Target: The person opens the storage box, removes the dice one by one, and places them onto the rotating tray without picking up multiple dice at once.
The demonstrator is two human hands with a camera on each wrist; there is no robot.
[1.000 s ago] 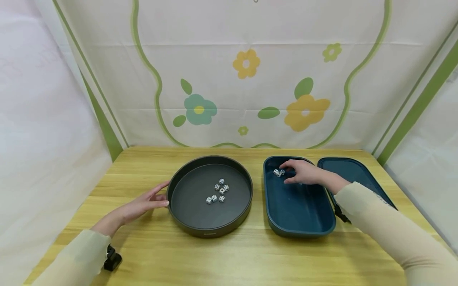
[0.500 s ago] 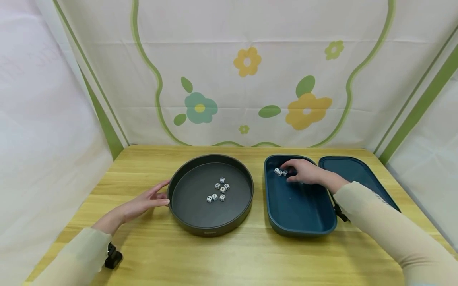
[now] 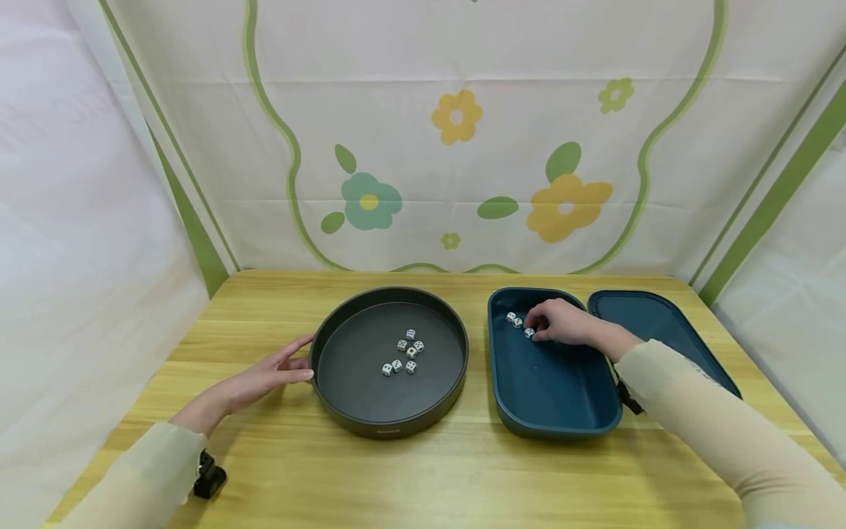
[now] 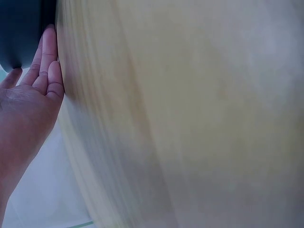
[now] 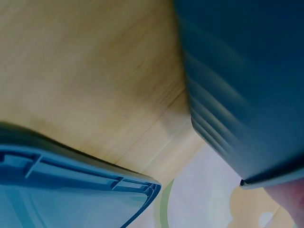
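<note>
Right hand (image 3: 560, 323) curling fingers round one die (image 3: 529, 333), dragging it back from other two dice (image 3: 513, 320) in far corner of blue box (image 3: 562, 422). Left hand (image 3: 267, 373) staying flat against round tray (image 3: 370, 426), fingers straight. Looks like pickup starting.

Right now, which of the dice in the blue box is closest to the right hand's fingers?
The die nearest the person, touching the fingers of the right hand. The other two dice lie apart, toward the blue box's far left corner.
</note>
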